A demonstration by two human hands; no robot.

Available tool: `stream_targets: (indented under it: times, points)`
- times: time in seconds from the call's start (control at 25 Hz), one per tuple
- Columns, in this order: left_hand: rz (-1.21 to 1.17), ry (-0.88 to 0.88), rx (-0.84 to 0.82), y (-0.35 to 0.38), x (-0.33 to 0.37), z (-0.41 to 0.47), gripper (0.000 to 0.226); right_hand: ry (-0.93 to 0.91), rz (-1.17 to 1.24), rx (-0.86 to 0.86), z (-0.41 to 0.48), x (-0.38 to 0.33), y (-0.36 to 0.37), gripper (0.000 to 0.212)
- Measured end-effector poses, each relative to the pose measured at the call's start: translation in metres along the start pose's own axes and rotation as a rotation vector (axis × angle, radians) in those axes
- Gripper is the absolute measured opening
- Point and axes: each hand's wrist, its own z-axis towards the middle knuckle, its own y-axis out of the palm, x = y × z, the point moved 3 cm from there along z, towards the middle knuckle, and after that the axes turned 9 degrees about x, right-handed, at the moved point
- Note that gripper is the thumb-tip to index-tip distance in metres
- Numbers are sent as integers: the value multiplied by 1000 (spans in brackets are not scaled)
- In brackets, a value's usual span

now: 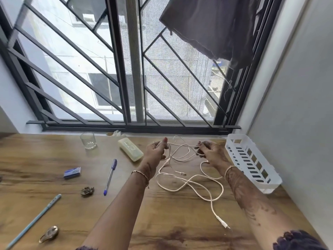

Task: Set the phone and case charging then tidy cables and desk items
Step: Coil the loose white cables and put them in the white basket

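A long white cable (189,181) lies in loose loops on the wooden desk (171,222), with one plug end (224,223) near the front and another (181,173) in the middle. My left hand (155,150) grips a bunch of the cable, lifted above the desk. My right hand (209,150) pinches the same stretch a little to the right, so a short span runs between both hands. A pale yellow case (130,149) lies left of my left hand. No phone is in view.
A white slotted basket (252,161) stands at the right by the wall. On the left lie a glass (88,140), a blue pen (110,176), a small blue box (72,172), a light blue pencil (34,221), and two metal trinkets (87,191) (49,234). Window bars rise behind the desk.
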Motion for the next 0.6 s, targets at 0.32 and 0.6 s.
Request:
stream_targets:
  times: [0.32,0.6]
  points:
    - [-19,15,10,1,6,-4,32,37,-10,-87,-3,-16,6,15]
    - [-63,33,-74,15,24,-20,36,-388,-415,-152,-20,-66,37,26]
